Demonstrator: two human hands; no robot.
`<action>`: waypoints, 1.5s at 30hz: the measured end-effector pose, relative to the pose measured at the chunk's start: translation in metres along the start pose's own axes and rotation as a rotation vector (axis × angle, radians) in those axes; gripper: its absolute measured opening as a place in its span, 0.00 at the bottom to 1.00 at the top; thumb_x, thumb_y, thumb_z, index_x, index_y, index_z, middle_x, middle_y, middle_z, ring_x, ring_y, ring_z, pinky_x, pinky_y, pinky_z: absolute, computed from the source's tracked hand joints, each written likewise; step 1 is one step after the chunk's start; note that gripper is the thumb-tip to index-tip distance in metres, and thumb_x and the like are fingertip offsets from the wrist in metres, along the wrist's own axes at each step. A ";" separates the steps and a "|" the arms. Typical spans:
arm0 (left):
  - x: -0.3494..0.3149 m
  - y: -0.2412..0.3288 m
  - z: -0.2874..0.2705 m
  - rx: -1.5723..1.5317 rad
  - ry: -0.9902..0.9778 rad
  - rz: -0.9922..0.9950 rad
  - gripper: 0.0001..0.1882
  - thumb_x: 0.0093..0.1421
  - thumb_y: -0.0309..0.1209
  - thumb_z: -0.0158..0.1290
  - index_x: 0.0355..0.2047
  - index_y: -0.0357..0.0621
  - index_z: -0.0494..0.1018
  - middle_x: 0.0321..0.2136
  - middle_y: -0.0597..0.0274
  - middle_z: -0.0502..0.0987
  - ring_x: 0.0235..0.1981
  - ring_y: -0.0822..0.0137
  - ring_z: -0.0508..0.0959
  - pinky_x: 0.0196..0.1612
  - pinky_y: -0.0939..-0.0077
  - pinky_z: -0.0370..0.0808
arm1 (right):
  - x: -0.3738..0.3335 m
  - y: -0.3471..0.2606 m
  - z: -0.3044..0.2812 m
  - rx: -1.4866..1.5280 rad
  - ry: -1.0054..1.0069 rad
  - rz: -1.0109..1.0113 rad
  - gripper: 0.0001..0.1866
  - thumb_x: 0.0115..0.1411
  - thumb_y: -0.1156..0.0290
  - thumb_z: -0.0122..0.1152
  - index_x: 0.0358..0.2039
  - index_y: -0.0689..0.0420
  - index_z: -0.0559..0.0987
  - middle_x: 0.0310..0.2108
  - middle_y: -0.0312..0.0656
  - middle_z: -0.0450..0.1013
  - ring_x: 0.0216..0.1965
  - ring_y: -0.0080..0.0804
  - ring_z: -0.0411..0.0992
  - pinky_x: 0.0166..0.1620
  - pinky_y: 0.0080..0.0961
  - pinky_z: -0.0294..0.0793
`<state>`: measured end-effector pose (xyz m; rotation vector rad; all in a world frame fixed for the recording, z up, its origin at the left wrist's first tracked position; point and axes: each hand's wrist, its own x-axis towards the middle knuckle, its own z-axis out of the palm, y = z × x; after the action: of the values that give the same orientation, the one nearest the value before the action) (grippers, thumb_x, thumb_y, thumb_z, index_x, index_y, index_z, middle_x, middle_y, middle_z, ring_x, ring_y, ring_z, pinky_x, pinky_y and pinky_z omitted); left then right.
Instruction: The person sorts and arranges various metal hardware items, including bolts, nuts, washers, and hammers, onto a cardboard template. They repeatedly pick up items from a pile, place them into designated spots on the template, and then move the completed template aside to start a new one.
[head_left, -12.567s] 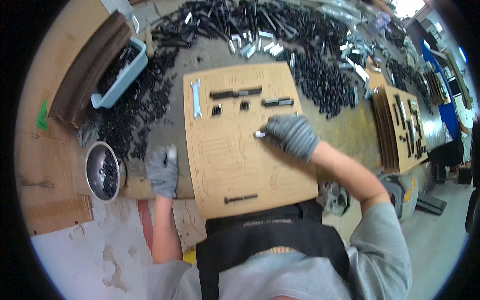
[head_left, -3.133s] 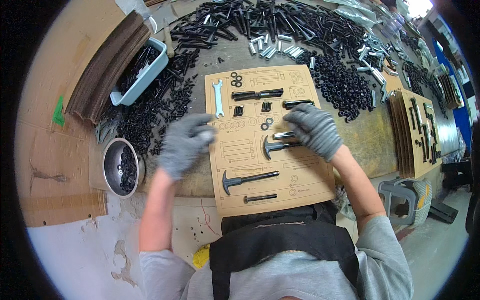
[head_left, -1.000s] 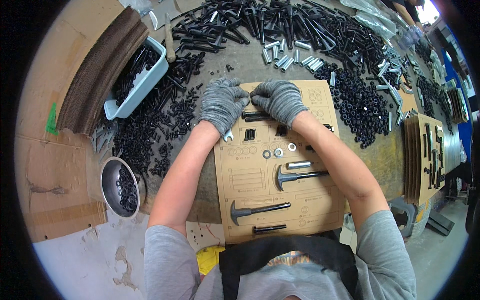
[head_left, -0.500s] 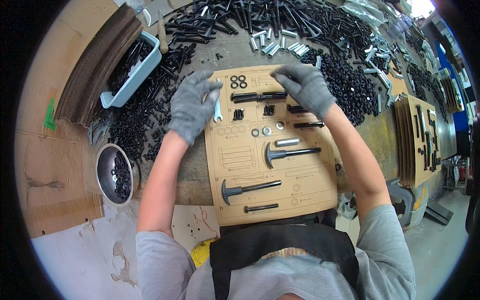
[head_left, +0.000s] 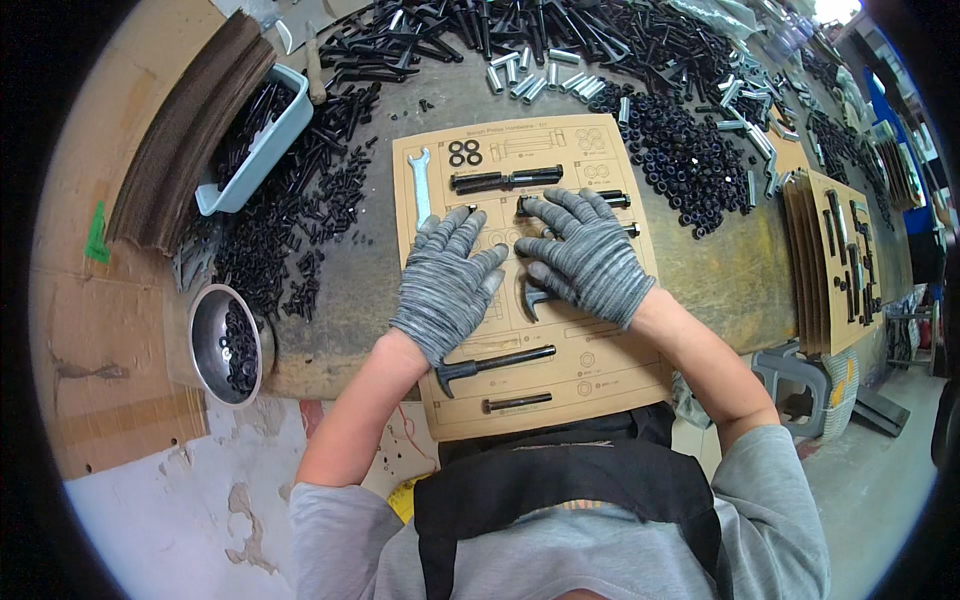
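A printed cardboard sheet (head_left: 620,385) lies at the table's near edge with hardware set out on it. My left hand (head_left: 445,285), in a grey knit glove, rests flat on its left half, fingers stretched. My right hand (head_left: 590,250), gloved alike, lies spread over the right half. It partly covers short black bolts and a hook-headed black bar (head_left: 535,297). Above the left fingers is an open-ended wrench (head_left: 421,190). Black rings (head_left: 465,153) and long black bolts (head_left: 506,180) sit higher up. Below are another hook-headed bar (head_left: 495,368) and a single bolt (head_left: 517,402). Washers are hidden beneath my hands.
Black nuts (head_left: 685,165) are heaped to the right, silver sleeves (head_left: 540,82) at the back. Left stand a blue bin (head_left: 262,145), loose black screws (head_left: 270,235) and a metal bowl (head_left: 198,340). Filled cardboard panels (head_left: 815,265) lean at the right.
Both hands have come down and nearer to me, from the sheet's upper edges onto its middle. The sheet appears shifted slightly left and away from me. The wrench now shows fully.
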<state>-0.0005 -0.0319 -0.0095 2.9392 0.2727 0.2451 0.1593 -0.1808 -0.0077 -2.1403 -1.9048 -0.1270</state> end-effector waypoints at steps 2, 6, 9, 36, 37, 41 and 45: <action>0.001 -0.001 -0.001 0.004 -0.010 -0.014 0.16 0.59 0.41 0.51 0.45 0.51 0.78 0.56 0.50 0.67 0.62 0.53 0.60 0.67 0.55 0.48 | 0.006 0.000 -0.007 -0.048 -0.011 0.003 0.15 0.55 0.54 0.57 0.40 0.45 0.81 0.56 0.43 0.66 0.61 0.44 0.59 0.64 0.50 0.50; 0.003 -0.002 0.000 0.015 0.020 -0.012 0.16 0.60 0.40 0.50 0.45 0.51 0.79 0.56 0.50 0.68 0.62 0.53 0.60 0.67 0.55 0.47 | 0.000 0.010 -0.004 -0.113 -0.001 0.095 0.15 0.56 0.53 0.56 0.38 0.44 0.82 0.56 0.41 0.68 0.61 0.43 0.59 0.65 0.52 0.46; 0.006 -0.003 0.003 0.027 0.020 -0.020 0.16 0.60 0.40 0.50 0.45 0.52 0.79 0.55 0.50 0.68 0.62 0.53 0.60 0.67 0.55 0.47 | -0.004 0.009 -0.003 -0.089 -0.011 0.090 0.16 0.57 0.52 0.55 0.41 0.44 0.82 0.56 0.43 0.67 0.61 0.44 0.59 0.65 0.52 0.46; 0.016 -0.002 0.009 0.022 0.020 0.044 0.17 0.60 0.40 0.50 0.49 0.53 0.76 0.57 0.50 0.66 0.62 0.52 0.61 0.67 0.55 0.48 | -0.003 0.011 -0.006 0.021 -0.068 0.060 0.18 0.58 0.52 0.54 0.45 0.42 0.80 0.60 0.46 0.63 0.62 0.50 0.57 0.64 0.53 0.47; 0.017 -0.001 0.007 0.021 0.012 0.046 0.18 0.60 0.40 0.50 0.49 0.53 0.76 0.57 0.51 0.66 0.62 0.52 0.61 0.67 0.55 0.48 | -0.004 0.014 -0.008 0.017 -0.042 0.079 0.17 0.58 0.53 0.54 0.45 0.42 0.80 0.60 0.45 0.63 0.62 0.50 0.57 0.64 0.53 0.47; 0.021 0.002 0.007 -0.048 0.017 0.070 0.18 0.60 0.40 0.50 0.49 0.52 0.76 0.57 0.50 0.66 0.62 0.52 0.61 0.67 0.54 0.49 | -0.013 0.027 -0.013 -0.031 -0.036 0.114 0.17 0.59 0.52 0.53 0.44 0.42 0.81 0.60 0.44 0.62 0.62 0.49 0.56 0.65 0.51 0.46; 0.027 0.007 0.011 -0.030 0.009 0.099 0.17 0.60 0.40 0.51 0.48 0.51 0.76 0.57 0.49 0.66 0.61 0.52 0.61 0.66 0.53 0.49 | -0.016 0.027 -0.009 -0.021 -0.085 0.102 0.18 0.59 0.50 0.52 0.45 0.41 0.80 0.61 0.44 0.61 0.63 0.47 0.56 0.65 0.51 0.46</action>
<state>0.0288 -0.0352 -0.0152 2.9255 0.1243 0.2733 0.1849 -0.2007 -0.0066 -2.2865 -1.8419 -0.0361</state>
